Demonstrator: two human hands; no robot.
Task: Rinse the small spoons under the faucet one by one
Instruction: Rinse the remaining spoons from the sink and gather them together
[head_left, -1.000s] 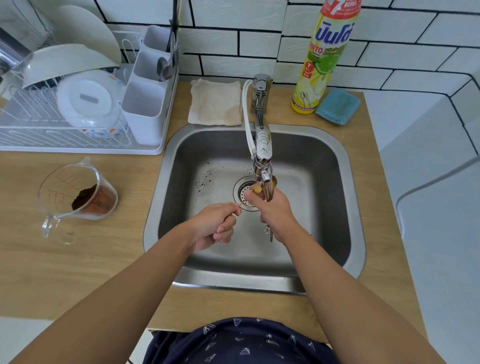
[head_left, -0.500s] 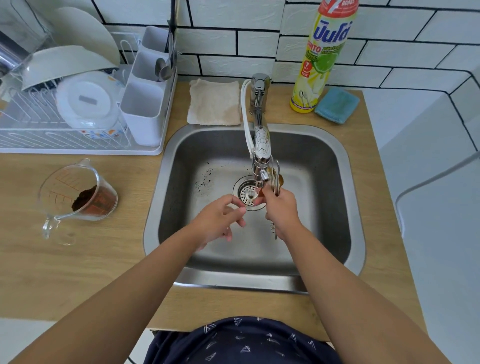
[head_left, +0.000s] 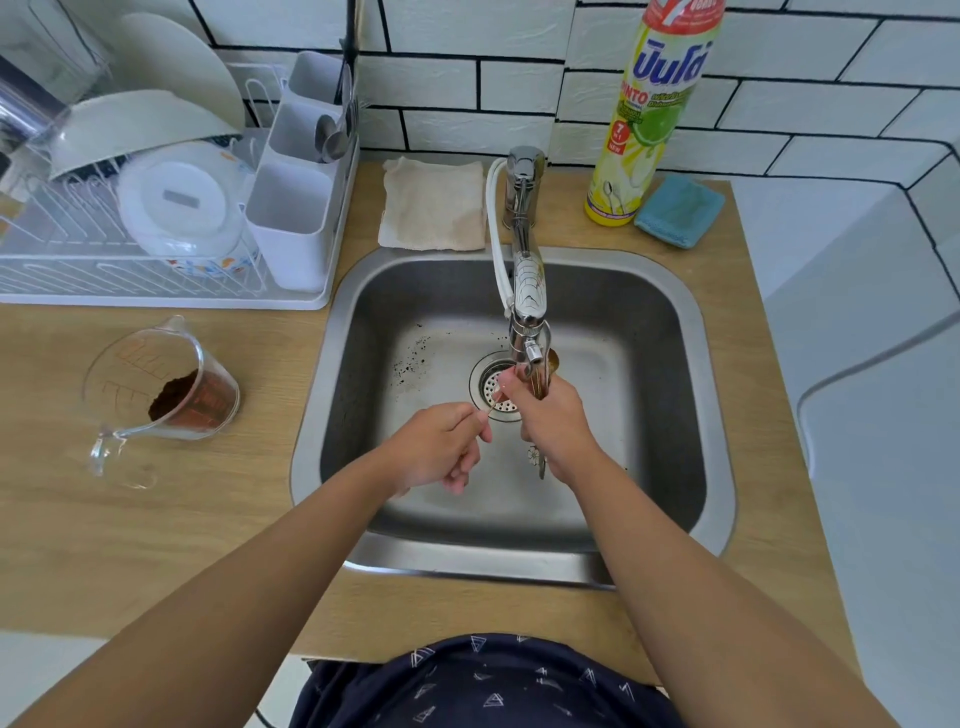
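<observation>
Steel spoons gripped in right hand, left hand pinching one

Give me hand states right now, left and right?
Left hand: fingers pinch the handle of one small spoon.
Right hand: fingers curled round a bunch of small spoons under the faucet.

Both forearms are bare from the bottom corners of the view up to the wrists, with no sleeves, watch or bracelet showing. The left hand and right hand wear no gloves or rings. At the bottom edge, a dark navy garment carries small pale triangle outlines.
</observation>
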